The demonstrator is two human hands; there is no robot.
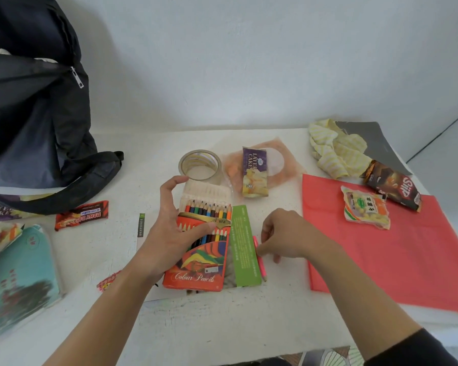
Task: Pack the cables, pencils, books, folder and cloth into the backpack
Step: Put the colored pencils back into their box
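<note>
My left hand (pixel 169 231) grips an orange box of colour pencils (pixel 201 260), its flap open and the pencil tips showing. My right hand (pixel 286 237) pinches a loose pink pencil (pixel 259 260) lying beside a green book (pixel 242 247) under the box. The dark backpack (pixel 29 107) stands open at the far left, its strap trailing on the table. A red folder (pixel 394 260) lies flat on the right. A yellow-striped cloth (pixel 333 149) is crumpled at the back right on a grey book (pixel 373 138). A teal book (pixel 19 281) lies at the left edge.
A tape roll (pixel 200 165), a layer cake snack (pixel 254 171) on an orange pouch, a chocolate bar (pixel 81 215), and two snack packets (pixel 365 207) (pixel 394 184) on the folder are scattered over the white table (pixel 222 320). A wall stands close behind.
</note>
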